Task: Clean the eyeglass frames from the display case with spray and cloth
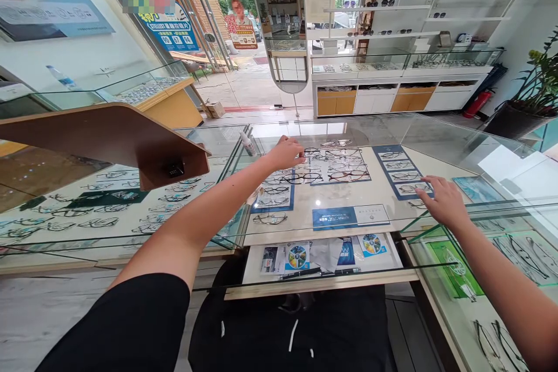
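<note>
My left hand [285, 153] reaches far over the glass counter, its fingers curled at the left end of dark-framed eyeglasses [313, 151]; the fingertips are partly hidden. More eyeglasses lie close to it: a dark pair [304, 178], a brownish pair [349, 175] and a thin-rimmed pair [335, 143] toward the back. My right hand [445, 204] holds nothing, with fingers apart over the counter's right side. Beside its fingertips is a blue display strip [389, 163] carrying several eyeglasses.
A pulled-out drawer [251, 272] in front of me holds leaflets and pens. A brown board [100, 133] juts over the left counter. A small white bottle [248, 143] stands behind my left forearm. An oval mirror [285, 70] rises beyond the counter; a potted plant [518, 119] stands right.
</note>
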Tool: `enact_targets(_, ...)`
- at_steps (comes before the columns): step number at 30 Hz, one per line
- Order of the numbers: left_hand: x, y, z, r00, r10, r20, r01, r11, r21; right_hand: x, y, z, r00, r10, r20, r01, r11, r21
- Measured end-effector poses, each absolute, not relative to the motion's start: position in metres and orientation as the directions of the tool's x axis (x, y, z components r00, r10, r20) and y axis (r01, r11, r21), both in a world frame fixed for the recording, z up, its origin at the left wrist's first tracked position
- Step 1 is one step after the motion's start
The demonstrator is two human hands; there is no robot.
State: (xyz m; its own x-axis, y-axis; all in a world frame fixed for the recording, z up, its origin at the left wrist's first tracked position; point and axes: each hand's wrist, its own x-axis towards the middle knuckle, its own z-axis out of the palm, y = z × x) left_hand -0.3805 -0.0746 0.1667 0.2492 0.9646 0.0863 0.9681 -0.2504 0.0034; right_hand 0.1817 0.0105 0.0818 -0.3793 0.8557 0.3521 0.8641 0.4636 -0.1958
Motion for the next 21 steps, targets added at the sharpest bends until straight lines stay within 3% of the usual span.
enact_targets(5, -0.375, -0.082, 0.182, 0.274, 0.954, 0.121, 0.962, -0.271, -0.041, 0.181, 0.010, 0.083, -0.375, 0.864, 0.335, 0.869, 0.453, -0.197)
enact_targets(8, -0.345, -0.106, 0.199, 0.317, 0.886, 0.339, 0.945, -0.327, -0.030, 0.182, 0.009, 0.084, -0.375, 0.867, 0.329, 0.867, 0.454, -0.207)
enact_targets(11, -0.288, -0.151, 0.210, 0.365, 0.776, 0.514, 0.880, -0.468, 0.081, 0.183, 0.008, 0.087, -0.365, 0.876, 0.315, 0.869, 0.442, -0.221)
enact_targets(13, -0.246, -0.188, 0.206, 0.471, 0.739, 0.482, 0.729, -0.633, 0.259, 0.183, 0.007, 0.090, -0.360, 0.882, 0.305, 0.870, 0.435, -0.230)
enact_targets(15, -0.209, -0.221, 0.190, 0.610, 0.705, 0.361, 0.531, -0.702, 0.474, 0.183, 0.006, 0.092, -0.359, 0.885, 0.296, 0.870, 0.432, -0.236)
enact_targets(18, -0.176, -0.251, 0.145, 0.685, 0.718, 0.125, 0.392, -0.507, 0.768, 0.184, 0.005, 0.094, -0.362, 0.882, 0.302, 0.866, 0.438, -0.240)
enact_targets(21, -0.169, -0.250, 0.089, 0.571, 0.820, -0.043, 0.396, -0.229, 0.889, 0.184, 0.004, 0.095, -0.380, 0.868, 0.321, 0.854, 0.462, -0.238)
